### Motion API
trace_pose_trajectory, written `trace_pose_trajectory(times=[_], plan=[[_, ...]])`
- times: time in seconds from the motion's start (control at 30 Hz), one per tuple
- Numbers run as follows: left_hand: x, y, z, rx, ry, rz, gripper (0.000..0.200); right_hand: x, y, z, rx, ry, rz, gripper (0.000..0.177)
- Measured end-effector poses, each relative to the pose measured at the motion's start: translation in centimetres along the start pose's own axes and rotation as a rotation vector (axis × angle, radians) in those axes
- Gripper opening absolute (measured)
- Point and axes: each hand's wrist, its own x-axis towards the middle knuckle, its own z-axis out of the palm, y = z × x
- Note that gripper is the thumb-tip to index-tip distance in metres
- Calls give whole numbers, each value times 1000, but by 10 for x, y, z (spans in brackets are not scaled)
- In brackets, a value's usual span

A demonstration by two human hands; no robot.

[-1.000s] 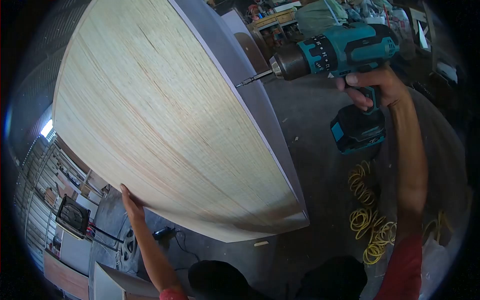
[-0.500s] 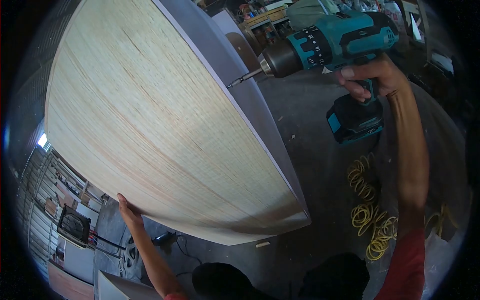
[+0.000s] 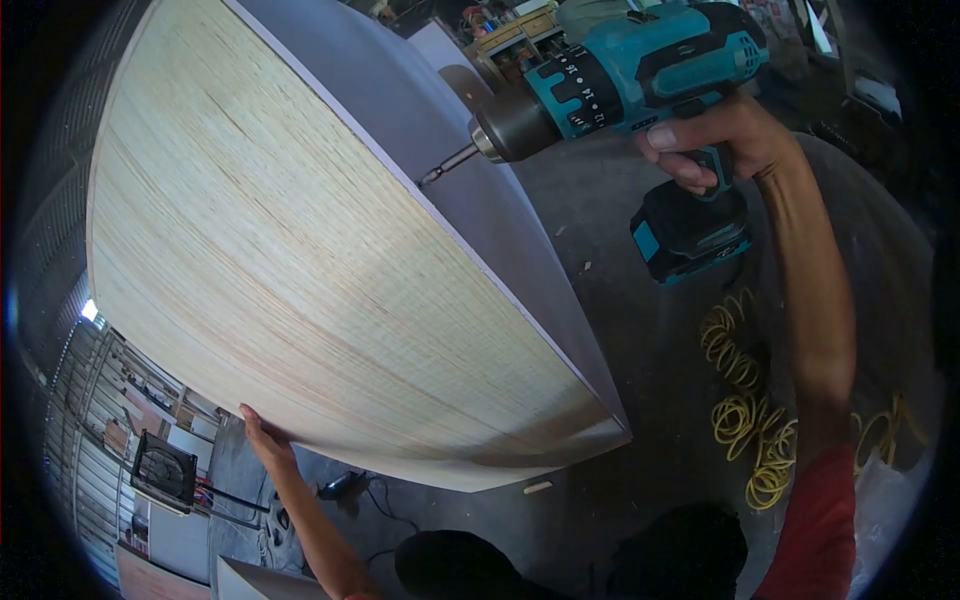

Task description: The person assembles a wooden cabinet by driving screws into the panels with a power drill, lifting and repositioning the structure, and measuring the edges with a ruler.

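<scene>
My right hand [image 3: 715,145] is wrapped round the grip of a teal and black cordless drill [image 3: 640,75]. The drill points left, and its bit [image 3: 447,165] has its tip at the near edge of a large wooden panel [image 3: 300,260]. Pale grained wood covers the panel's broad curved face, and a grey side surface [image 3: 400,95] runs behind its edge. At the panel's lower left rim, my left hand [image 3: 268,440] holds the border, with some fingers hidden behind the panel.
Coiled yellow hose [image 3: 745,425] lies on the floor at the right. A black floor fan [image 3: 165,472] stands at the lower left. On the floor below the panel are a small wood piece [image 3: 538,488] and a dark corded tool [image 3: 342,486]. Cluttered shelves [image 3: 515,35] are behind.
The drill and my right hand have moved left and slightly up in view, and the bit tip is further up along the panel edge. My left hand stays at the rim, slightly lower in view.
</scene>
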Motion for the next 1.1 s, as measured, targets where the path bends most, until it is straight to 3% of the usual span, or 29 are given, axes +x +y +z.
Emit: trace_pose_trajectory(times=[0.3,0.33,0.43,0.5,0.6,0.67,0.77,0.97,1.07,1.1], plan=[[-9,9,8,30,-36,31,87,-2,-1,2,-115,25,-37,20],[-12,14,12,106,39,-16,87,-3,1,2,-110,27,-45,20],[-20,21,29,289,211,192,76,-5,7,5,-186,35,-168,22],[-52,60,101,501,334,773,66,-11,14,7,-47,32,-186,25],[-80,109,180,804,-101,1120,67,-30,40,4,120,82,-150,29],[-96,136,232,1013,-464,1219,70,-51,58,15,300,233,-86,31],[-111,160,293,1203,-634,1297,73,-88,87,50,430,463,-109,30],[-84,179,321,1139,-515,1454,72,-162,139,96,478,695,43,19],[-67,201,326,1204,-238,1529,65,-196,176,103,396,699,163,19],[-57,211,329,1209,-235,1530,65,-205,188,106,336,708,233,16]])
